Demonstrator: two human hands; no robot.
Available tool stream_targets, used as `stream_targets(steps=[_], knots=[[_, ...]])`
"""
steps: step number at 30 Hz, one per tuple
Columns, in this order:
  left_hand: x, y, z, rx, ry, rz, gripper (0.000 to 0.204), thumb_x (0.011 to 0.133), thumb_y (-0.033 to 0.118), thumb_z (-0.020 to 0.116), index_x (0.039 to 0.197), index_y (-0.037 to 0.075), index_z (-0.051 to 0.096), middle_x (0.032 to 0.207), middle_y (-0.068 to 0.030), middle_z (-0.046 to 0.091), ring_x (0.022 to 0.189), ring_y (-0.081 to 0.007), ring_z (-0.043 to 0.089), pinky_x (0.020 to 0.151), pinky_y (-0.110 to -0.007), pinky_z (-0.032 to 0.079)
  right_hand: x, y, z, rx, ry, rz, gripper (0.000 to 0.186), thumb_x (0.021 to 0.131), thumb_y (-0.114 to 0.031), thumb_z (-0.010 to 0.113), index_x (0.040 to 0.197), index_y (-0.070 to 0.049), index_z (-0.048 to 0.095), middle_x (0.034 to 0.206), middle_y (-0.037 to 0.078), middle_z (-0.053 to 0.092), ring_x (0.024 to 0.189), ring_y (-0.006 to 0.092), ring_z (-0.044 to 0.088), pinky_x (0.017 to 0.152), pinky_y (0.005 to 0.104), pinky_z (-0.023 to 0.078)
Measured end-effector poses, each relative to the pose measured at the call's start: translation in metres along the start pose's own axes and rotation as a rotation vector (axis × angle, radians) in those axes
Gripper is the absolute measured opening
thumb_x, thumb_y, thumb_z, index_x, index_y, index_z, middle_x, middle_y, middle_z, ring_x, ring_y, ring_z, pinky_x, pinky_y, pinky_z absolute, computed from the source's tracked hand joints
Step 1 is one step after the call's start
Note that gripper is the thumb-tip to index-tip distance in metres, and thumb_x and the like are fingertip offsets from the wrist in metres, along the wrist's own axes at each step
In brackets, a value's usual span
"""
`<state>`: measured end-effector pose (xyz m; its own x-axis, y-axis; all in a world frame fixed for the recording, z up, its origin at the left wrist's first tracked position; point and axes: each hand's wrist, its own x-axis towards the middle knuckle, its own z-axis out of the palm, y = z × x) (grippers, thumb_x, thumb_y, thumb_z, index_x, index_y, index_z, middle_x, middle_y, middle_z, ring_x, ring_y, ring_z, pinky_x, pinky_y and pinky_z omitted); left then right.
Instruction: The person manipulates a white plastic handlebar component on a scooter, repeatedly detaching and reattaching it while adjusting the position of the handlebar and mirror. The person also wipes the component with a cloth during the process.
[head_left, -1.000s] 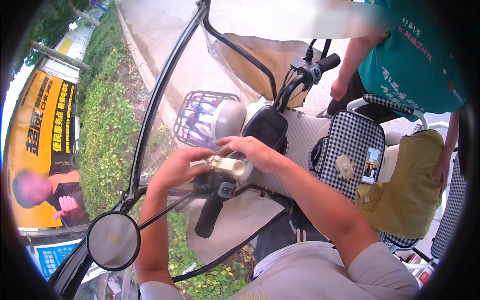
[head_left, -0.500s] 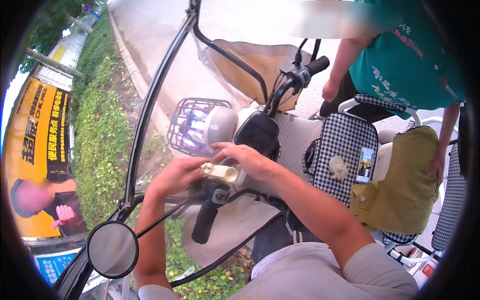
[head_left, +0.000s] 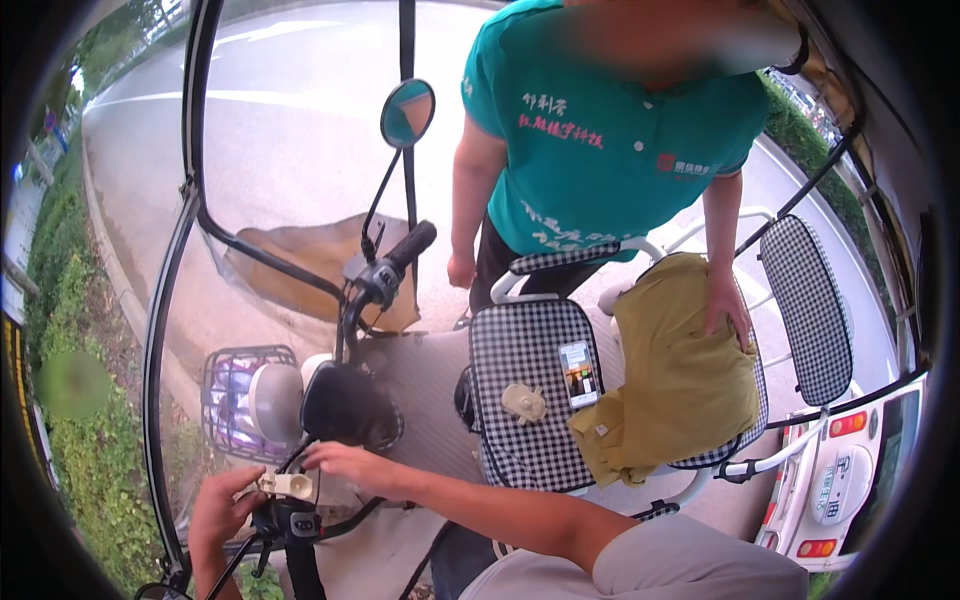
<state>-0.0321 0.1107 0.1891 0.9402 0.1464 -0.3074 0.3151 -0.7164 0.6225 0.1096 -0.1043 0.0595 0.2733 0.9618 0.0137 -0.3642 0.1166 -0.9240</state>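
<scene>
Head view: pinches one end of a cream plastic fitting (head_left: 290,487) between thumb and fingers of the left hand (head_left: 222,508), toward the lower left. Holds the fitting just beyond the left switch block (head_left: 298,524) of a handlebar, with a round hollow visible on top; cannot tell whether resting on the bar or just above. Has the right hand (head_left: 352,470) loosely arched on the other side, fingertips close to the fitting's right end; too small there to tell contact, or whether gripping anything.

Shows, past both hands, a black instrument panel (head_left: 348,405) and, left of that, a wire basket (head_left: 209,395) with purple and white contents. Includes a black right-hand grip (head_left: 412,243) farther up, beneath a round mirror (head_left: 407,113).

To the right, presents a black-and-white checked seat (head_left: 530,330) bearing a second cream fitting (head_left: 523,403) and, just beside it, a phone (head_left: 578,374) with lit screen upward. Next to these, reveals an olive cloth (head_left: 685,355), partly over the checked seat's edge, under a hand (head_left: 728,308) of another person in a teal shirt (head_left: 600,150). Shows a white vehicle (head_left: 835,485) at lower right.
</scene>
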Motion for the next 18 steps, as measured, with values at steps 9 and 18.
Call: stream_targets(steps=[9,18], knots=[[0.008,0.01,-0.002,-0.029,0.0,0.058,0.045,0.074,-0.006,0.071,0.117,0.001,0.064,0.122,-0.0192,0.063,0.115,-0.032,0.06,0.1,-0.037,0.045,-0.079,0.042,0.018,-0.082,-0.041,0.166,0.031,0.097,-0.022,0.05,0.115,0.002,0.06,0.12,0.011,0.056,0.113,0.0211,0.053,0.099,0.0336,0.04],[0.021,0.0,0.004,0.053,-0.001,0.055,0.042,0.073,-0.004,0.072,0.114,0.003,0.065,0.107,-0.0157,0.069,0.099,-0.0286,0.066,0.088,-0.035,0.05,-0.119,0.105,0.251,0.335,-1.122,0.151,0.048,0.097,-0.034,0.049,0.136,-0.007,0.046,0.117,0.013,0.062,0.104,0.0251,0.059,0.091,0.0389,0.047]])
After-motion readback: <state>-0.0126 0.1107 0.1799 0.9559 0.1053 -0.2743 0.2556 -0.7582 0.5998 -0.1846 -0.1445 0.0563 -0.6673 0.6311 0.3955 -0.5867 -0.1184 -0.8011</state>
